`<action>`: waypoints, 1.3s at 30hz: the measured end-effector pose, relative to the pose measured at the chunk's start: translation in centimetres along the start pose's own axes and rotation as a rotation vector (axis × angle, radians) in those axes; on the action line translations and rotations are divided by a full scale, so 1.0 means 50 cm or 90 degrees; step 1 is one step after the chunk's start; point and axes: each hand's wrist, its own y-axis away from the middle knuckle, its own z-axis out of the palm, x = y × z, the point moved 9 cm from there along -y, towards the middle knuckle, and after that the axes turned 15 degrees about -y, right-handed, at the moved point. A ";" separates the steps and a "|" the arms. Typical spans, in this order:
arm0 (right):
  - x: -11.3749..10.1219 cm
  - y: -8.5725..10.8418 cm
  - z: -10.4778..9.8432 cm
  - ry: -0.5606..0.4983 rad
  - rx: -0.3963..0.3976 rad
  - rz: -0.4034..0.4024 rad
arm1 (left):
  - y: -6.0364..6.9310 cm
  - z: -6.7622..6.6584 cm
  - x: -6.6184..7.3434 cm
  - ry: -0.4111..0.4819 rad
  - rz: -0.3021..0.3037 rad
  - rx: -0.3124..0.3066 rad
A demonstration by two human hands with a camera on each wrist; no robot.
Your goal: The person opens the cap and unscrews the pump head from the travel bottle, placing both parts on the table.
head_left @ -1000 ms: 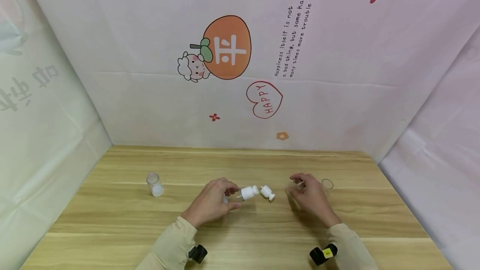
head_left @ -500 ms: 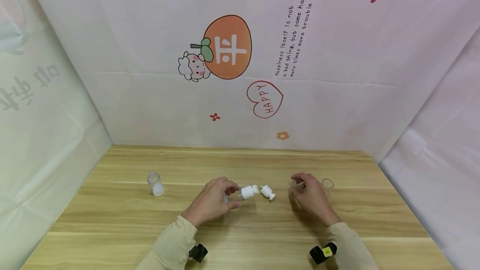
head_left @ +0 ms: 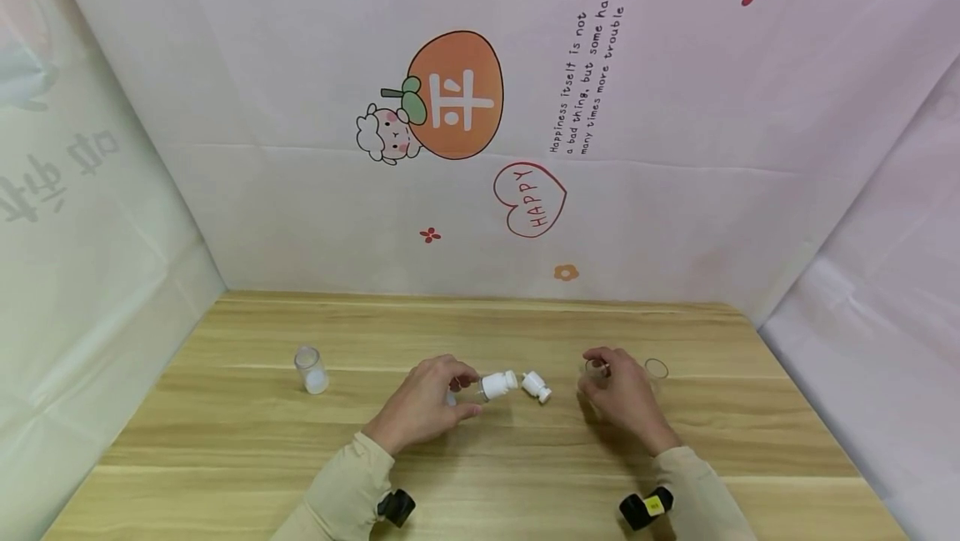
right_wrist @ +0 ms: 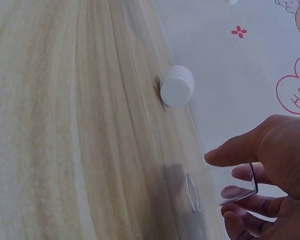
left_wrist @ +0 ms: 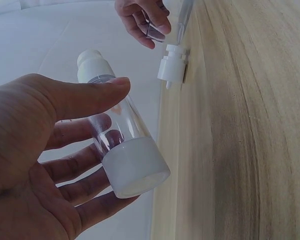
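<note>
My left hand [head_left: 426, 404] grips a clear pump bottle [left_wrist: 122, 122] with a white base and a white pump head. The bottle lies tilted on its side in the head view, pump end pointing right. On the table just beyond that end lies a separate white pump head [head_left: 536, 387]. My right hand [head_left: 622, 395] holds a clear cap [right_wrist: 205, 192] between thumb and fingers, its round rim facing the table's middle. The cap's see-through wall is hard to make out. Both hands are low over the table, apart from each other.
A clear bottle [head_left: 311, 369] with a white bottom stands at the left of the wooden table [head_left: 480, 474]. To the right of my right hand is a thin round rim [head_left: 656, 368], seemingly of another clear piece. A printed white cloth [head_left: 337, 216] hangs behind the table.
</note>
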 end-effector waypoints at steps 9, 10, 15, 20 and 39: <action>-0.019 0.006 -0.007 -0.014 -0.001 -0.005 | 0.002 0.000 -0.002 -0.012 -0.008 0.001; -0.022 0.006 -0.007 -0.014 -0.001 -0.009 | 0.002 0.000 -0.002 -0.014 -0.009 0.001; -0.038 0.007 -0.012 -0.010 0.007 -0.024 | 0.003 0.002 -0.002 -0.016 -0.010 0.001; -0.059 0.008 -0.018 -0.005 0.023 -0.036 | 0.002 0.001 0.000 -0.018 -0.007 0.005; -0.138 0.028 -0.003 -0.048 -0.002 -0.131 | 0.000 -0.001 0.003 -0.015 -0.004 0.010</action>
